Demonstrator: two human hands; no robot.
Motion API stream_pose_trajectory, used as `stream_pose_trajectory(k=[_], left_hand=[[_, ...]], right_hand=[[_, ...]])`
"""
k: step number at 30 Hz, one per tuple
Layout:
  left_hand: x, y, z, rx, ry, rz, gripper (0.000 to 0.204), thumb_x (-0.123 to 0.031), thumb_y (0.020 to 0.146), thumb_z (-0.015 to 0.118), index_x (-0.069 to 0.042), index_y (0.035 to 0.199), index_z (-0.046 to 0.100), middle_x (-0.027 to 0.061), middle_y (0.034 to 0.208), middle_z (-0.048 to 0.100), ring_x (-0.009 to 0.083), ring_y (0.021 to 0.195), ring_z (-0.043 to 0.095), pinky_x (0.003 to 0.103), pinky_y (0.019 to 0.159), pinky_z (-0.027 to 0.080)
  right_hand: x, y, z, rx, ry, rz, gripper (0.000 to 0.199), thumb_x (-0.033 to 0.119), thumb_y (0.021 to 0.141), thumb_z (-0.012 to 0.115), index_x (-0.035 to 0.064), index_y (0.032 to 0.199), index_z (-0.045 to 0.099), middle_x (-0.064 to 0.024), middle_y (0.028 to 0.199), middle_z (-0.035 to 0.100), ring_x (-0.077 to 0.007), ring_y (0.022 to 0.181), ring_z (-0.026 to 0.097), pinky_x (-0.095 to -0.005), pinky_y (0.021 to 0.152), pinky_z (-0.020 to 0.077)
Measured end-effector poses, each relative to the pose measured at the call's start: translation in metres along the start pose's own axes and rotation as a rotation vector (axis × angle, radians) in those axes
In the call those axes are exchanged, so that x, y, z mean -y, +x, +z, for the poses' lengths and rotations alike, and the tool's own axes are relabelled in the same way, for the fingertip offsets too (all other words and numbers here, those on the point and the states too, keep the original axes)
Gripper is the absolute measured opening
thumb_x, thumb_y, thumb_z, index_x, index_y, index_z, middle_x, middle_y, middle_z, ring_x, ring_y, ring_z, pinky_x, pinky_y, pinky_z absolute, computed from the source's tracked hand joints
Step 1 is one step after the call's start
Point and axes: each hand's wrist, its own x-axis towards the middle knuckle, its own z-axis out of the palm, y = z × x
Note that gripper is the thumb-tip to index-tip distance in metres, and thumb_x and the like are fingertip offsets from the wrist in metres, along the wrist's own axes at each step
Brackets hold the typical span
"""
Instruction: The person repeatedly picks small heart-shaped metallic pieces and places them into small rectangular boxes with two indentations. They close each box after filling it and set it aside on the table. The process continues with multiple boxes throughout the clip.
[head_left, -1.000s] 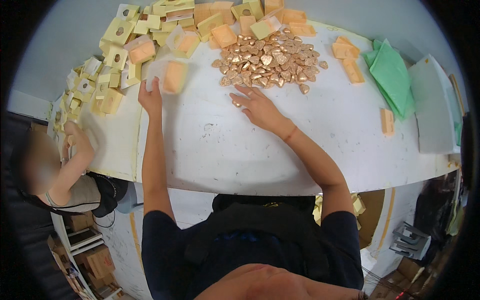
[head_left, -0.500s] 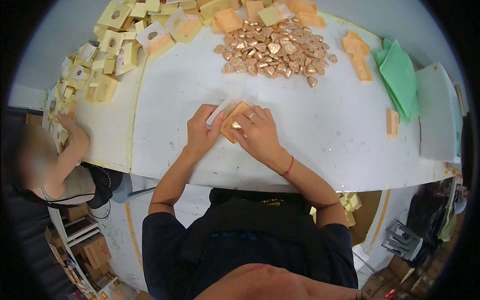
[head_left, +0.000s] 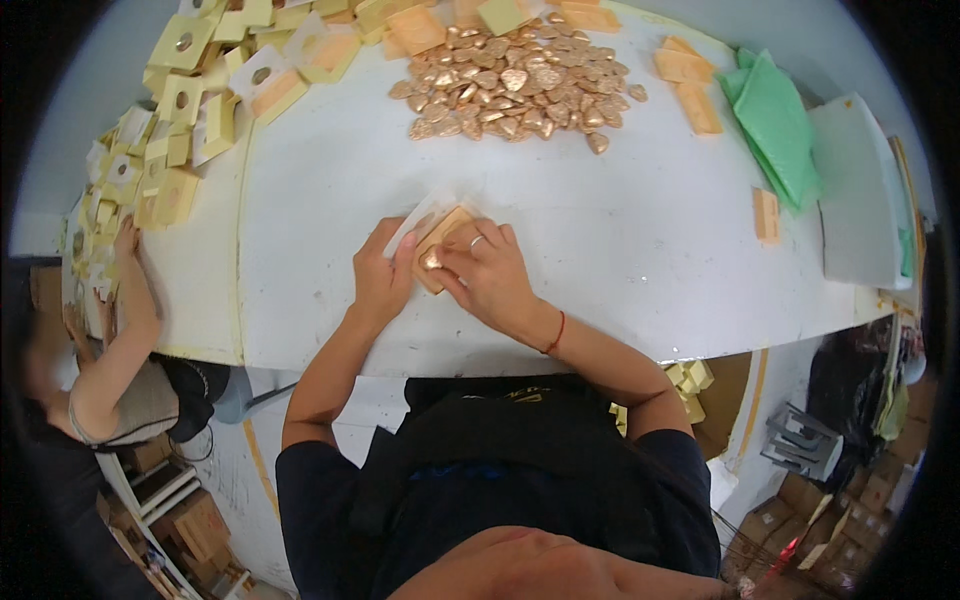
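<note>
My left hand (head_left: 382, 275) is closed on the side of a small orange box (head_left: 452, 220). A translucent white flap (head_left: 413, 226) stands up beside the box, between it and that hand's fingers. Between thumb and fingertips my right hand (head_left: 492, 272) pinches a shiny gold heart-shaped piece (head_left: 432, 260), held at the box's opening. My fingers hide part of the box's inside. Farther off on the table lies a heap of similar gold hearts (head_left: 515, 85).
Yellow boxes with round windows (head_left: 180, 100) are piled at far left, where a co-worker (head_left: 125, 370) reaches in. Orange boxes (head_left: 697, 105), a green plastic sheet (head_left: 775, 125) and a white bin (head_left: 855, 190) stand at right. A carton of yellow boxes (head_left: 690, 385) sits below the table edge.
The whole view has shifted a little. My right hand still pinches the gold heart, now nearer the box's near-left edge. The co-worker's arm has stretched farther over the yellow boxes.
</note>
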Motion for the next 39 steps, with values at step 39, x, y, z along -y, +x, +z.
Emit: stream_pose_trajectory(k=[39], left_hand=[[-0.008,-0.005,0.026,0.19,-0.245,-0.235,0.028,-0.009,0.082,0.068,-0.002,0.108,0.064,0.0142,0.096,0.07,0.0297,0.097,0.062,0.042,0.095,0.043]], right_hand=[[0.004,-0.005,-0.035,0.111,-0.343,0.143,0.018,0.01,0.077,0.075,0.0144,0.095,0.076,-0.0029,0.105,0.064,-0.0229,0.1,0.055,-0.0459,0.095,0.0334]])
